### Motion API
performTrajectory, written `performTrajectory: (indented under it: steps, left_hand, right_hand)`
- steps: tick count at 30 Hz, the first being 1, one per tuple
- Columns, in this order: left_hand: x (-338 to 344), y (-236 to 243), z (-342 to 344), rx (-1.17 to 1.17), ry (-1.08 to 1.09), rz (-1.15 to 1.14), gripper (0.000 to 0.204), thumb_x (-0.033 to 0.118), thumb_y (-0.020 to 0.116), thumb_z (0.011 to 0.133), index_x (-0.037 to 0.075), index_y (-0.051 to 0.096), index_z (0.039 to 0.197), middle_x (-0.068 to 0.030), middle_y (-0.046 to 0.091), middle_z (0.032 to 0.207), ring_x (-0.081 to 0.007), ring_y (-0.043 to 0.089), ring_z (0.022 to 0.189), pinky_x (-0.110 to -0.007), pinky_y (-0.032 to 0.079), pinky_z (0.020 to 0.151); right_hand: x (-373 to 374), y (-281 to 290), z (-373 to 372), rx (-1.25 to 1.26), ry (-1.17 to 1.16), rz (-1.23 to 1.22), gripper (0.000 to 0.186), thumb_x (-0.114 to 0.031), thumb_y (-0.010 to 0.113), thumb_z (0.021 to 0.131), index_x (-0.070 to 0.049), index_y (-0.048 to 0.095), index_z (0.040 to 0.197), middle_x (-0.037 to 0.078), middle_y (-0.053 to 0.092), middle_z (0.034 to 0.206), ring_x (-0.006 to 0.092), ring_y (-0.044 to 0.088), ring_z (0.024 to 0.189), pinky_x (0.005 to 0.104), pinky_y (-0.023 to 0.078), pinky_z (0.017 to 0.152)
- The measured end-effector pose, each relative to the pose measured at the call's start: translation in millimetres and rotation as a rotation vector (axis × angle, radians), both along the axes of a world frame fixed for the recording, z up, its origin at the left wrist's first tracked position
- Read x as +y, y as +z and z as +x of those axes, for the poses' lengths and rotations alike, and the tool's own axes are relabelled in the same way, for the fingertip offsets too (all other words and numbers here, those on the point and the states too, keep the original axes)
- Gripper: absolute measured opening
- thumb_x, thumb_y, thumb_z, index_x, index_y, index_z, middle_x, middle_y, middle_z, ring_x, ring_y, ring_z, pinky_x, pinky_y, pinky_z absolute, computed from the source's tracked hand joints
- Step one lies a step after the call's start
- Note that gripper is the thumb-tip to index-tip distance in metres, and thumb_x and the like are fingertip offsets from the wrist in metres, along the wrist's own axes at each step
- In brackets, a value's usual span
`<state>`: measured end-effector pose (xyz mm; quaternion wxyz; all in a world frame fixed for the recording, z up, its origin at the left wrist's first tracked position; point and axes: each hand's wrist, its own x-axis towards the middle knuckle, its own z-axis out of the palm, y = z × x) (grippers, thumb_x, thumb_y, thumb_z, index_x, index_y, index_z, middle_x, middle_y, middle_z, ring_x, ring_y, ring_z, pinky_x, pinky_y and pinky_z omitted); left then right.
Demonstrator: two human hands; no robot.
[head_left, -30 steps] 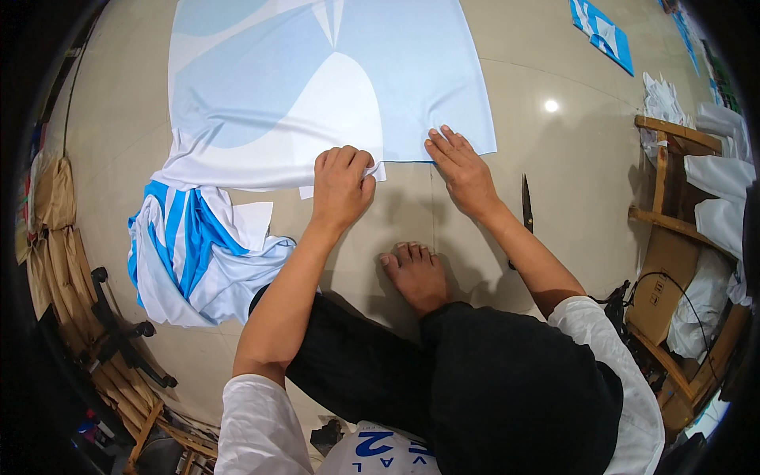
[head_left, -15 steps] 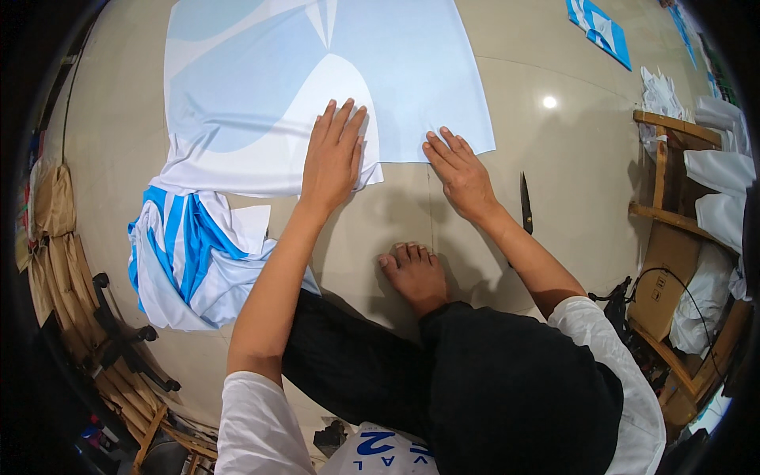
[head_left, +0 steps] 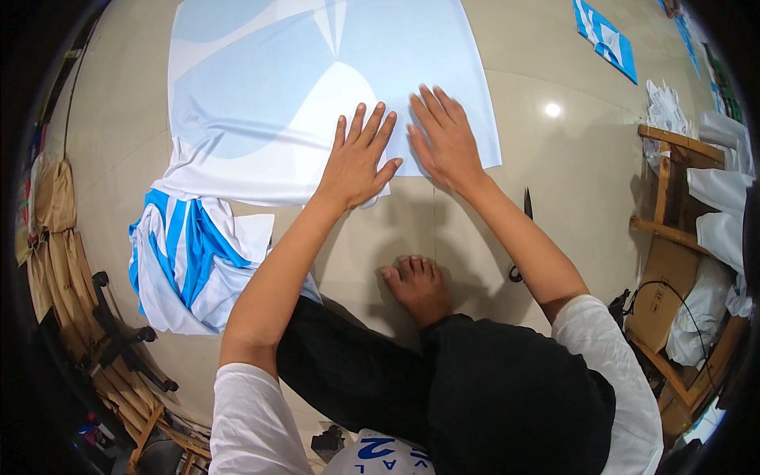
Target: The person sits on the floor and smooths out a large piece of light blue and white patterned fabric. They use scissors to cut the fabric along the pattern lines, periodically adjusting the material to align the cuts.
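Note:
A large piece of pale blue and white fabric (head_left: 245,95) lies spread over the tiled floor in front of me. My left hand (head_left: 360,158) rests flat on its white part near the close edge, fingers spread. Just to the right, my right hand (head_left: 447,142) is over the light blue part with fingers stretched out; whether its palm presses the cloth I cannot tell. Neither hand grips anything. Beside my left forearm, a crumpled heap of blue-and-white striped fabric (head_left: 186,249) adjoins the larger piece. Scissors (head_left: 528,206) lie on the floor, partly hidden by my right forearm.
My bare foot (head_left: 418,286) is on the floor below my hands. A folded blue and white cloth (head_left: 606,39) lies far right. Wooden frames (head_left: 663,186) with white bags and a cardboard box (head_left: 659,297) line the right side. A wheeled chair base (head_left: 119,336) stands left.
My right hand has moved forward and slightly left, from the fabric's near edge further onto it. My left hand has shifted slightly right, and its fingers have spread.

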<state>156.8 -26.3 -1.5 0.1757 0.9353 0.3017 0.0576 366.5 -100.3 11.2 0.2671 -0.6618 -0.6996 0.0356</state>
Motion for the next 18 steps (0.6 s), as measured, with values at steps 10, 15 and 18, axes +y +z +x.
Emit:
performTrajectory:
  steps: [10,15,18]
  left_hand:
    - [53.9,-12.0,-75.4,0.03,0.389,0.138,0.08,0.05,0.057,0.105,0.008,0.033,0.169,-0.026,0.025,0.175,-0.0526,0.016,0.162,-0.069,0.011,0.128]
    - [18.8,-17.5,-64.8,0.061,0.405,0.15,0.078,0.052,0.054,0.106,0.011,0.033,0.169,-0.026,0.024,0.175,-0.0543,0.015,0.161,-0.073,0.011,0.126]
    - [-10.9,-18.7,-52.5,0.056,0.468,0.137,0.078,0.052,0.053,0.107,0.011,0.033,0.17,-0.0258,0.025,0.175,-0.0542,0.015,0.161,-0.075,0.011,0.124]
  right_hand:
    - [47.1,-41.5,21.9,-0.251,-0.249,-0.26,0.081,-0.063,0.049,0.104,-0.018,0.034,0.17,0.025,0.021,0.177,0.0451,0.015,0.164,0.0748,0.009,0.125]
    - [29.9,-38.0,43.6,-0.257,-0.225,-0.263,0.08,-0.063,0.051,0.104,-0.019,0.035,0.17,0.025,0.022,0.176,0.0448,0.015,0.164,0.0742,0.009,0.125]
    - [16.7,-35.8,58.2,-0.253,-0.187,-0.26,0.081,-0.063,0.051,0.104,-0.019,0.035,0.17,0.025,0.022,0.176,0.0451,0.016,0.164,0.0728,0.009,0.126]
